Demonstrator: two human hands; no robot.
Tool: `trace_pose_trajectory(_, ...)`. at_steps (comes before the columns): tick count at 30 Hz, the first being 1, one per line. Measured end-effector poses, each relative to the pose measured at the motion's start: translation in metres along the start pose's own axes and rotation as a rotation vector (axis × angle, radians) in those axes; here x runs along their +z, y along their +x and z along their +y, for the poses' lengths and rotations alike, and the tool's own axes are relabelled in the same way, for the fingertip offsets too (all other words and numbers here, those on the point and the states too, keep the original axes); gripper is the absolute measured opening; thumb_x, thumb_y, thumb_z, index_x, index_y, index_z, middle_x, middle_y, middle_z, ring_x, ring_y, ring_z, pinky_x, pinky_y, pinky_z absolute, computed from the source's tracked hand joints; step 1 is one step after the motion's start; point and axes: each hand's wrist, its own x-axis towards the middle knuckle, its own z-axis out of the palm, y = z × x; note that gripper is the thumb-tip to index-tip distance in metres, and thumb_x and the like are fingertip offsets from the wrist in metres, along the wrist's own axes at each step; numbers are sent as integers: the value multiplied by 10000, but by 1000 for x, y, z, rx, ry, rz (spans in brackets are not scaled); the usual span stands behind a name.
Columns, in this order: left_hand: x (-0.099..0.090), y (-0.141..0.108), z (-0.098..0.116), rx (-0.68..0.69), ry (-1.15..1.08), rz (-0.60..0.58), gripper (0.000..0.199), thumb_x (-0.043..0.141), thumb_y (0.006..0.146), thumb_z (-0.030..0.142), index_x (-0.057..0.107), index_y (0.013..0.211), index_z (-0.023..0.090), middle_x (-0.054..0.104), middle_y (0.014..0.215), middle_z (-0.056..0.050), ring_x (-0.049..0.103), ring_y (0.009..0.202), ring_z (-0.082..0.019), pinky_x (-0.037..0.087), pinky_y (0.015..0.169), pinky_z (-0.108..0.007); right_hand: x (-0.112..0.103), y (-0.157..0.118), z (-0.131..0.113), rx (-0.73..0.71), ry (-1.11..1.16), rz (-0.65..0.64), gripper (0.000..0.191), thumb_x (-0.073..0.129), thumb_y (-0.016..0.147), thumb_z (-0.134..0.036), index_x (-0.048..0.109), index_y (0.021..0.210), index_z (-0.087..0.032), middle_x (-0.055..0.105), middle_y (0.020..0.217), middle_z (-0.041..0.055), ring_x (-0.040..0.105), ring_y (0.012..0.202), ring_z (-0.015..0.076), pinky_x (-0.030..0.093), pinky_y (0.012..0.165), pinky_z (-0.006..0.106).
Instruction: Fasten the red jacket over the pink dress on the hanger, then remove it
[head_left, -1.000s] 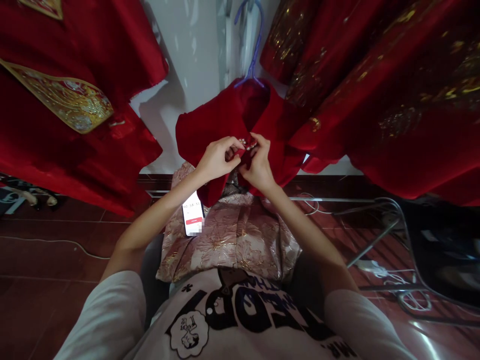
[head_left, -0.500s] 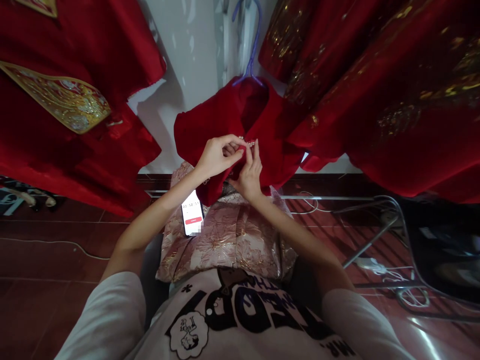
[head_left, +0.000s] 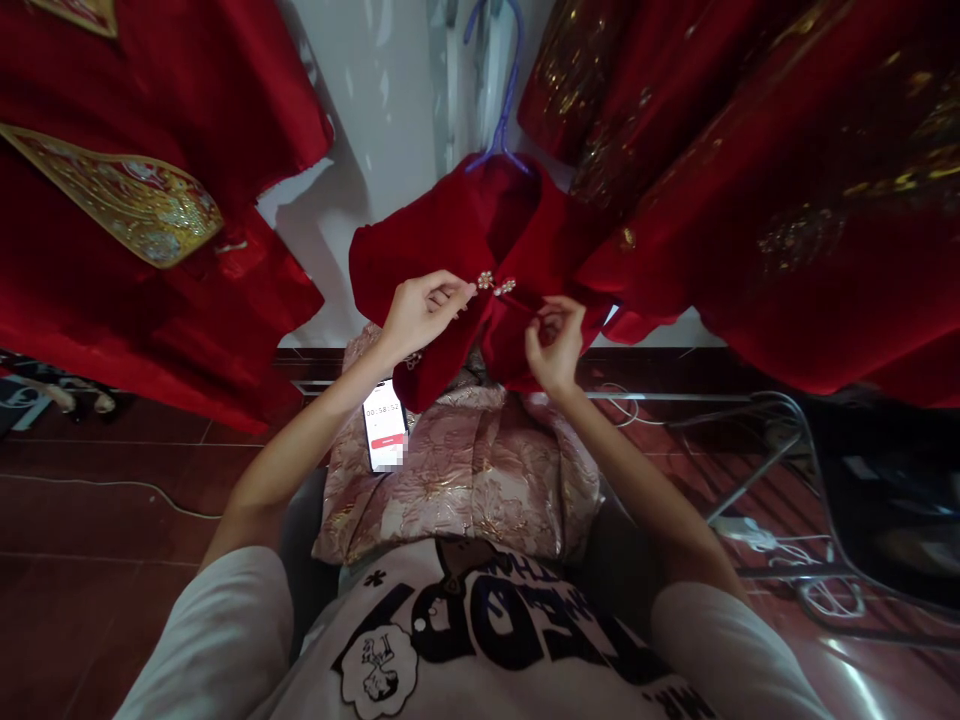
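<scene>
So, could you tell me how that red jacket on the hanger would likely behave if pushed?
The red jacket looks soft and floppy: it folds where the left hand pinches it. Hanging from a thin hanger, it would probably swing. Its jewelled clasp may snag.

Matt red velvety cloth jacket (head_left: 450, 235), glittery metal clasp (head_left: 495, 284) (beaded, seemingly), shiny pink brocade fabric (head_left: 457, 470), glossy floor tiles (head_left: 112, 500).

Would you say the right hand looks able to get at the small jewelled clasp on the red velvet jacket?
Probably yes: the right hand hovers just beside the small jewelled clasp, with nothing between them; the left hand pinches the fabric on its other side.
</scene>
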Motion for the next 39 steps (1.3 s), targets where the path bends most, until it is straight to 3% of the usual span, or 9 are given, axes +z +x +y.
trace_pose_trajectory(3, -9, -6, -12, -47, 69, 62, 123, 613, 871, 218, 713, 862, 148, 748, 818, -36, 652, 667, -79, 507, 608, -170, -19, 24, -2, 15, 30, 60, 271, 507, 903, -260, 453, 1165, -217, 560, 1001, 53, 604, 813, 133, 516, 661, 278)
trace_pose_trajectory(8, -25, -26, -43, -119, 141, 155, 102, 622, 831, 178, 714, 875, 166, 763, 889, -43, 687, 747, -100, 555, 679, -199, -52, 56, -20, -72, 14, 40, 322, 513, 961, -372, 456, 1246, -235, 564, 1113, 96, 633, 1021, 197, 538, 744, 325)
trace_pose_trajectory(15, -16, -43, -48, -154, 63, -6, 199, 600, 865, 195, 695, 1038, 165, 754, 1057, -69, 711, 895, -126, 577, 760, -229, -65, 66, -94, -113, 48, -171, 215, 565, 929, -247, 601, 1138, -215, 624, 1012, 58, 639, 927, 162, 537, 758, 300)
trace_pose_trajectory(18, -6, -41, -45, -176, 76, -19, 243, 609, 855, 166, 687, 1085, 157, 741, 1099, -76, 701, 888, -122, 574, 755, -221, -52, 58, -116, -100, 100, -329, 232, 582, 874, -160, 635, 1095, -204, 643, 946, 30, 616, 787, 124, 521, 707, 273)
trace_pose_trajectory(22, 0, -39, -46, -202, 54, 55, 235, 610, 816, 104, 683, 1035, 148, 744, 1036, -67, 688, 842, -111, 557, 725, -201, -14, 44, -112, -104, 131, -481, 242, 564, 816, -96, 647, 1023, -190, 643, 920, 31, 604, 787, 131, 520, 720, 272)
trace_pose_trajectory(25, 0, -39, -46, -226, 21, 86, 202, 630, 792, 102, 682, 982, 148, 747, 1007, -62, 683, 805, -104, 555, 718, -200, 22, 36, -95, -13, 122, -493, 253, 523, 810, -72, 628, 1010, -184, 621, 955, 55, 592, 792, 140, 528, 720, 284)
trace_pose_trajectory(29, -1, -41, -48, -230, -14, 126, 205, 654, 769, 114, 680, 968, 156, 748, 994, -52, 683, 786, -99, 563, 720, -203, 60, 28, -82, 121, 130, -434, 287, 488, 801, -44, 585, 1037, -176, 575, 1084, 101, 587, 966, 181, 550, 869, 345)
trace_pose_trajectory(34, -7, -43, -51, -235, -15, 164, 263, 644, 757, 96, 679, 1009, 164, 750, 1009, -41, 695, 797, -91, 575, 746, -203, 72, 18, -77, 297, 366, -535, 487, 588, 765, -110, 487, 1228, -220, 432, 1281, 109, 598, 966, 161, 601, 852, 337)
trace_pose_trajectory(39, -9, -45, -54, -250, -5, 153, 235, 677, 785, 158, 691, 1020, 157, 762, 1025, -59, 717, 841, -112, 593, 788, -230, 69, 16, -72, 306, 405, -530, 453, 615, 784, -128, 491, 1205, -242, 444, 1254, 94, 593, 876, 132, 604, 845, 315)
